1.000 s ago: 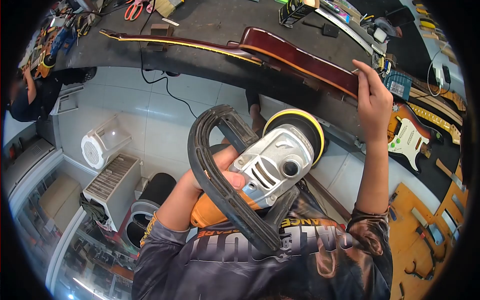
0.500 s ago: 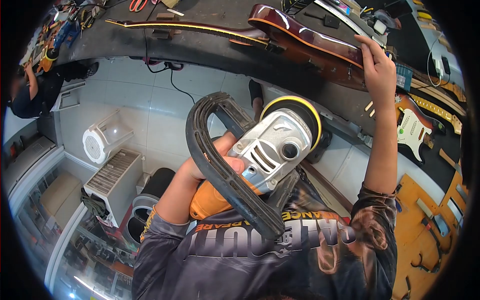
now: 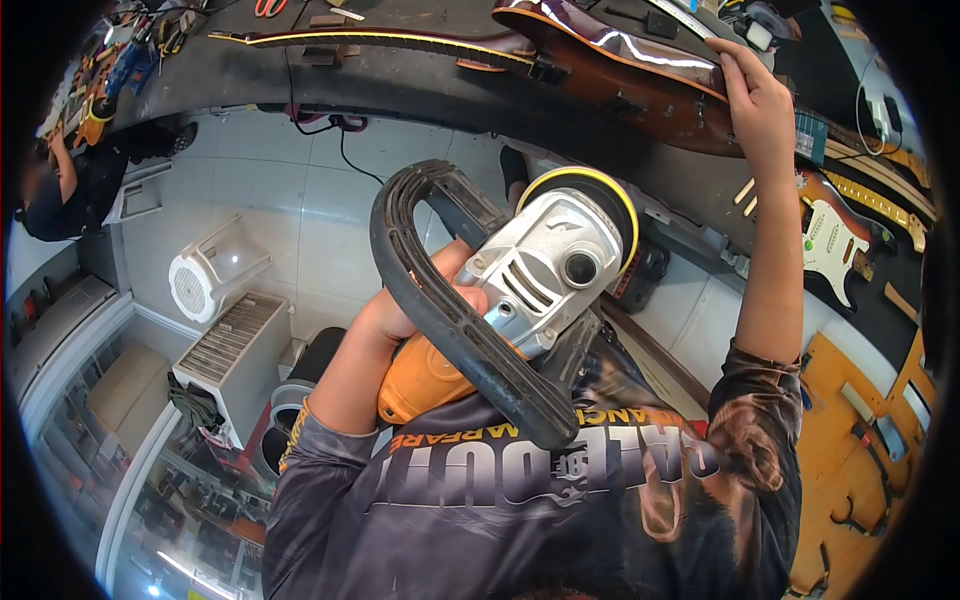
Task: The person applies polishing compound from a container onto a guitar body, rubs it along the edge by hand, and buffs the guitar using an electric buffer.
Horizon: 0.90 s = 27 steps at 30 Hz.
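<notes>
My left hand [image 3: 386,316] is closed round the polisher [image 3: 545,265], a silver and orange machine with a black loop handle and a round, yellow-edged pad. The polisher is in front of my shirt, below the bench edge. At the upper right my right hand [image 3: 764,108] has its thumb and fingers on the end of a dark red guitar body [image 3: 640,62]. The guitar is tilted on the dark bench [image 3: 200,85], its neck [image 3: 400,40] stretching left over a small block [image 3: 322,56]. Its lower face is partly in shadow.
Another guitar with a white pickguard [image 3: 830,245] lies at the right. A person [image 3: 60,195] sits at far left. A white bin [image 3: 200,285] and a slatted box [image 3: 232,340] stand on the floor. A black cable [image 3: 355,160] hangs below the bench.
The guitar body has tipped, showing more of its lower face, and sits higher in view with my right hand still on it. The polisher has shifted slightly upward in view.
</notes>
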{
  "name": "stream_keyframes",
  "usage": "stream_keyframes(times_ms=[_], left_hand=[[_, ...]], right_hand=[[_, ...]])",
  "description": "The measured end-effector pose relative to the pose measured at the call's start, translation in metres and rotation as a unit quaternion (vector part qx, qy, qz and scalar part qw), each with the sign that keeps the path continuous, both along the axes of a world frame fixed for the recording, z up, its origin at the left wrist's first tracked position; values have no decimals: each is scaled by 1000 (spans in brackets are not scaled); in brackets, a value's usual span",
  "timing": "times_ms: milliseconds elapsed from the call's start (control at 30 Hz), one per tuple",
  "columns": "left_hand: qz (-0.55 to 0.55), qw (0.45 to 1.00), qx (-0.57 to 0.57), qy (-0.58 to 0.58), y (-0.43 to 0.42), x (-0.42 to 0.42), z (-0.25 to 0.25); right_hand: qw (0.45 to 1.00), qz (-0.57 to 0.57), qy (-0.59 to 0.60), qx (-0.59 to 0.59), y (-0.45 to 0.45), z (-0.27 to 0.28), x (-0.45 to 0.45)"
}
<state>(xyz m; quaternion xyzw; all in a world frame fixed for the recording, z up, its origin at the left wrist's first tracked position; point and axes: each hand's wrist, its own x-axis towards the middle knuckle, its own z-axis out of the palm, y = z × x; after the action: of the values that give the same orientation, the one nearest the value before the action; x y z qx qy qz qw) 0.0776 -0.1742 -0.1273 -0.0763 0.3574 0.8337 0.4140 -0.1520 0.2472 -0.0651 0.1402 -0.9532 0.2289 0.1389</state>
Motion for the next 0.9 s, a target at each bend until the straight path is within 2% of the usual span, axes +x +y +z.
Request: stream_keyframes(times_ms=[67, 267, 400, 500, 600, 733, 900], left_hand=[[16, 999, -21, 17, 2, 0, 6], [-28, 999, -16, 38, -15, 8, -28], [-18, 997, -53, 58, -18, 7, -18], [-4, 996, -66, 52, -17, 3, -2], [-55, 995, -80, 21, -23, -4, -14], [-29, 996, -83, 3, -23, 1, -21], [-26, 997, -76, 6, -22, -4, -17]], right_hand=[[1000, 3, 6, 2, 0, -1, 0], [1000, 5, 15, 12, 0, 0, 2], [1000, 2, 17, 11, 2, -2, 4], [1000, -21, -1, 14, -3, 1, 7], [1000, -27, -11, 11, -2, 2, 6], [997, -46, -59, 20, -4, 7, 3], [998, -36, -42, 14, 7, -1, -7]])
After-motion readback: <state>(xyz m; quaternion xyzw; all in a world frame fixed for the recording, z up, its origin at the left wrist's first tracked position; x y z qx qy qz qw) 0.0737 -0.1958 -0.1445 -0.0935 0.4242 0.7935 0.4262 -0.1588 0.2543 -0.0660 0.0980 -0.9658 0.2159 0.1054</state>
